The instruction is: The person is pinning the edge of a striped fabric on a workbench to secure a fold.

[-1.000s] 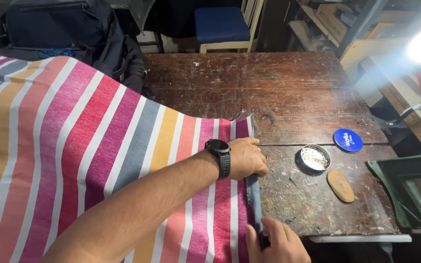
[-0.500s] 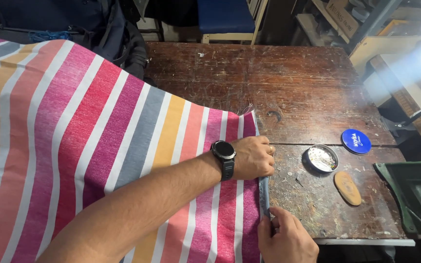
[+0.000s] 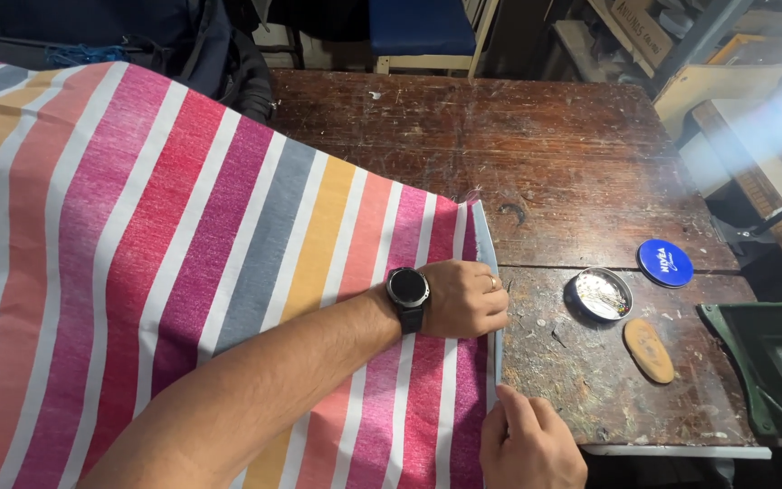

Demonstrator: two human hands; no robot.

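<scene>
A wide striped cloth (image 3: 183, 272), in bands of pink, red, orange, grey and white, covers the left part of the dark wooden counter (image 3: 536, 136) and ends in a folded edge running down the counter's middle. The left hand (image 3: 463, 299), a black watch (image 3: 407, 292) on its wrist and a ring on one finger, lies flat and palm-down on the cloth, fingers curled loosely over that folded edge, pressing it rather than gripping. The right hand (image 3: 527, 444) sits at the bottom of the view, thumb and fingers pinched closed on the same edge lower down.

Just right of the hem stands a small round metal tin (image 3: 601, 294), open, with a scatter of pins inside, some with coloured heads. Its blue round lid (image 3: 665, 263) lies apart, up and to the right. Below the tin rests a flat tan oval piece (image 3: 649, 350). A green metal frame (image 3: 771, 362) juts in at the right edge.
</scene>
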